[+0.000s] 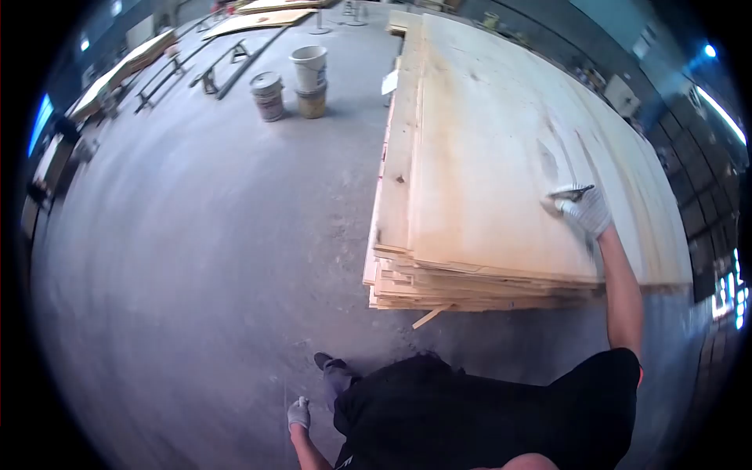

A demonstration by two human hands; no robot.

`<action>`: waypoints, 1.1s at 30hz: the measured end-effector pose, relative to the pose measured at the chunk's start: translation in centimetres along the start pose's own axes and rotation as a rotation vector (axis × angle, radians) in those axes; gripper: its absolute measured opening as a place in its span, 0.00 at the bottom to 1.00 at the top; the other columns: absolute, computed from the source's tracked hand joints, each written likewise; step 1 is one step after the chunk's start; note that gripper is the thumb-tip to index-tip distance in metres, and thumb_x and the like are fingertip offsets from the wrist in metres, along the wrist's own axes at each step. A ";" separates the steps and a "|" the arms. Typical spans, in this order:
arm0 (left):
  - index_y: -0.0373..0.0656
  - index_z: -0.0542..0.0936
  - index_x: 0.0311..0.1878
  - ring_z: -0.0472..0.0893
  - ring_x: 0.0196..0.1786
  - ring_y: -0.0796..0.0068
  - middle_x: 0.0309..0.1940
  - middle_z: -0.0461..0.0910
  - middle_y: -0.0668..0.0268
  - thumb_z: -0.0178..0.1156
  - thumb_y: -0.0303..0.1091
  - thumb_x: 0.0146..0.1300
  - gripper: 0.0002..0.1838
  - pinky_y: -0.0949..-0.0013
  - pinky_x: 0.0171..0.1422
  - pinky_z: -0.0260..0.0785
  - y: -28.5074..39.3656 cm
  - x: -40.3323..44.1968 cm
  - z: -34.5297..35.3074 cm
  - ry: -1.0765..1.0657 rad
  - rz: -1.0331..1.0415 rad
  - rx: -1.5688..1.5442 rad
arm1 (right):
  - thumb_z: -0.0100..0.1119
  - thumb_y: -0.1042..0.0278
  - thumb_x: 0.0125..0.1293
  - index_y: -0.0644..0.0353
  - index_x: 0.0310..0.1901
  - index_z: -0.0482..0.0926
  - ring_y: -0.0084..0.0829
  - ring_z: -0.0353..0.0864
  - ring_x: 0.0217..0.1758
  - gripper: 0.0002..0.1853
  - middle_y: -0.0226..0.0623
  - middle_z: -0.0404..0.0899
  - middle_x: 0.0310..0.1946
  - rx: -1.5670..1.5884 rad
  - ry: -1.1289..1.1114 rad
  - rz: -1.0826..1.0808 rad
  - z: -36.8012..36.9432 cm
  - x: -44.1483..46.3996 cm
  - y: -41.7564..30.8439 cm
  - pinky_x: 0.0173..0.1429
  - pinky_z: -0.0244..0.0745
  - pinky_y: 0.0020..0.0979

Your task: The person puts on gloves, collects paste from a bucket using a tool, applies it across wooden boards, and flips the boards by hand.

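Note:
My right hand (589, 213), in a whitish work glove, reaches over a stack of large wooden sheets (486, 157). Its fingers are closed on a thin, flat tool with a dark edge that looks like a scraper (570, 193); the glove covers part of it. The scraper is at the top sheet, though I cannot tell whether it touches. Brown streaks and a grey patch mark the pale wood near that hand. Low beside my body, my left hand (298, 413), also gloved, has its fingers curled in, with nothing visible in them.
A thin wood strip (429, 316) sticks out from the stack's near edge. Beyond its left side, a white bucket (309, 66) sits atop a yellowish one (312, 103), beside another lidded bucket (268, 97). Low trestles (207, 81) and more sheets (258, 23) are farther back.

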State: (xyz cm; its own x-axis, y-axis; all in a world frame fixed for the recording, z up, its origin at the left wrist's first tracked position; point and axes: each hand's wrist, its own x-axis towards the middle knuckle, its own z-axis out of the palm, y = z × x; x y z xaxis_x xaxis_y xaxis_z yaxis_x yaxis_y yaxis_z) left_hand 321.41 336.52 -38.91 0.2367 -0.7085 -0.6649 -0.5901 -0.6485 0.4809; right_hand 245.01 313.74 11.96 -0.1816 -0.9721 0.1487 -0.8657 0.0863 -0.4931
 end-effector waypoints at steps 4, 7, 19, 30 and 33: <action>0.38 0.88 0.44 0.84 0.55 0.42 0.47 0.86 0.43 0.47 0.55 0.78 0.30 0.47 0.62 0.75 4.4 14.8 -10.7 -0.055 0.229 0.177 | 0.76 0.71 0.59 0.65 0.47 0.90 0.24 0.88 0.42 0.15 0.35 0.91 0.40 0.207 0.139 0.252 0.7 -1.8 -8.8 0.49 0.83 0.30; 0.40 0.87 0.46 0.83 0.54 0.39 0.47 0.85 0.44 0.46 0.53 0.80 0.27 0.43 0.61 0.74 13.8 22.2 -18.9 0.043 0.481 0.522 | 0.78 0.66 0.60 0.64 0.48 0.89 0.24 0.86 0.42 0.16 0.35 0.90 0.41 0.145 0.314 0.221 1.7 0.5 -10.3 0.49 0.82 0.31; 0.39 0.86 0.48 0.83 0.52 0.38 0.46 0.85 0.43 0.49 0.49 0.80 0.23 0.48 0.57 0.75 26.8 28.9 -23.5 0.071 0.541 0.329 | 0.68 0.68 0.68 0.57 0.44 0.88 0.24 0.87 0.40 0.07 0.30 0.87 0.40 0.933 0.406 0.259 4.1 39.6 -6.7 0.44 0.85 0.32; 0.46 0.87 0.55 0.83 0.58 0.40 0.50 0.86 0.46 0.51 0.53 0.77 0.24 0.46 0.60 0.75 17.7 23.8 -24.7 -0.142 0.025 0.312 | 0.64 0.78 0.65 0.63 0.51 0.90 0.23 0.88 0.43 0.13 0.33 0.92 0.43 -0.102 -0.080 0.072 13.0 54.6 -5.5 0.53 0.83 0.31; 0.45 0.86 0.54 0.82 0.57 0.38 0.53 0.85 0.46 0.44 0.51 0.81 0.25 0.44 0.59 0.74 16.6 29.6 -24.9 -0.234 0.325 0.491 | 0.66 0.80 0.68 0.61 0.54 0.88 0.24 0.87 0.48 0.14 0.31 0.91 0.47 0.093 -0.081 -0.014 13.6 44.3 -4.5 0.57 0.83 0.28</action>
State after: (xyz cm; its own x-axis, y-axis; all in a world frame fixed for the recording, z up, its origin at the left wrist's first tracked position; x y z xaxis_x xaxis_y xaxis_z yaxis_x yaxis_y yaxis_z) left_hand 337.85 297.83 -36.37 -0.1564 -0.7319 -0.6632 -0.9021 -0.1676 0.3977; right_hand 247.22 267.31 9.10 -0.1283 -0.9878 0.0885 -0.8204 0.0556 -0.5691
